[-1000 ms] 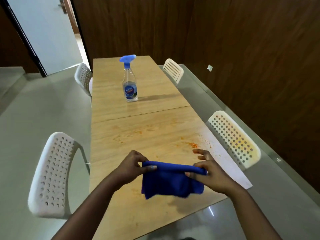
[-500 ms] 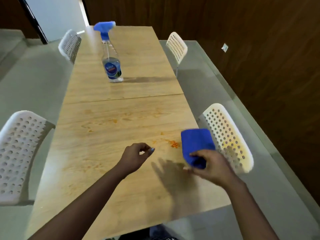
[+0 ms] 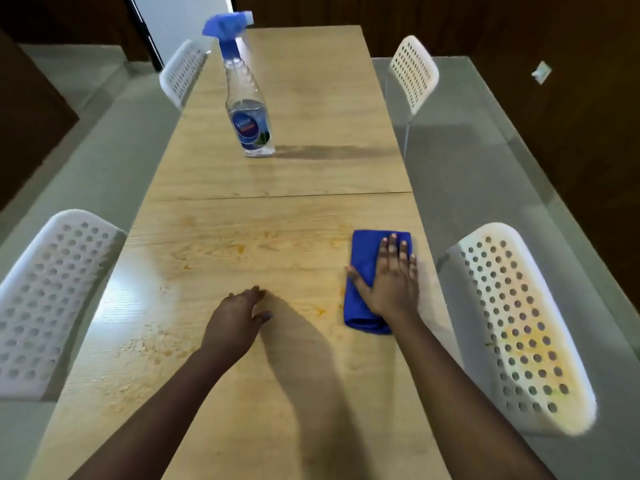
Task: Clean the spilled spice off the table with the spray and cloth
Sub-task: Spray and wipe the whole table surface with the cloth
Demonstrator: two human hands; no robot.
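Two bare, sleeveless forearms [image 3: 194,393]

1. One spray bottle [image 3: 250,112] stands on one long wooden table [image 3: 311,161].
2. One folded blue cloth [image 3: 367,271].
3. Four white perforated chairs [image 3: 45,299].
4. Two bare hands [image 3: 239,320].

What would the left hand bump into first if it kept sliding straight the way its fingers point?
Probably nothing soon. The left hand points up the table, over bare wood with faint orange spice smears. The spray bottle stands roughly in that line, far off, though depth is hard to judge.
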